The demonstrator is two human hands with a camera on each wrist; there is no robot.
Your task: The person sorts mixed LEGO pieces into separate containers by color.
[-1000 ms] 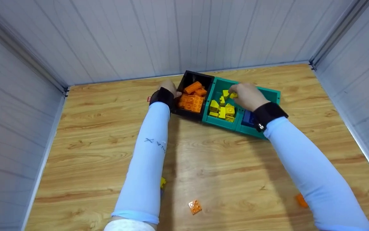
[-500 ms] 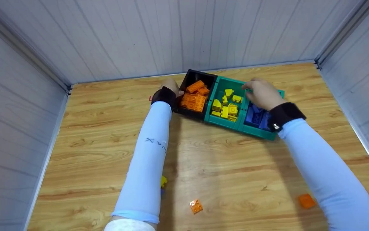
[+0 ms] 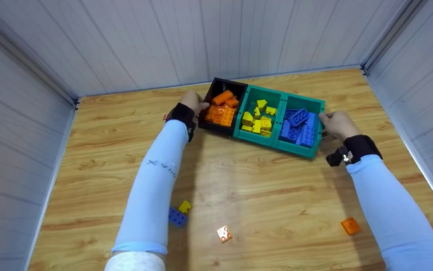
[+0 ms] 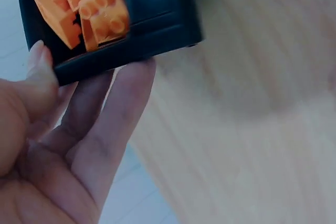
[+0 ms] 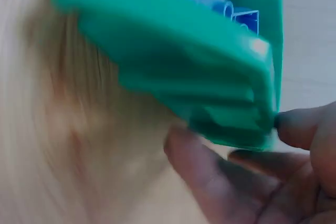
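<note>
A black bin (image 3: 215, 128) of orange toy bricks (image 3: 222, 113) joins a green bin (image 3: 254, 140) of yellow toy bricks (image 3: 257, 123). On its right, another green bin (image 3: 295, 149) holds blue toy bricks (image 3: 296, 126). My left hand (image 3: 193, 102) grips the black bin's outer left wall, thumb at the rim and fingers underneath, as the left wrist view shows. At the row's right end, my right hand (image 3: 339, 125) pinches the green bin of blue bricks. In the blurred right wrist view its thumb (image 5: 299, 127) touches the bin's edge, the other fingers below.
A blue brick (image 3: 177, 217) and a yellow brick (image 3: 185, 206) lie beside the left forearm. Nearer lies an orange brick (image 3: 224, 234), and another orange piece (image 3: 350, 226) is by the right forearm. Pale panel walls (image 3: 224, 41) enclose the wooden table (image 3: 261, 203).
My right hand has let go of a yellow brick in the middle bin and moved right to the row's end, taking hold there. The left hand has stayed at the black bin.
</note>
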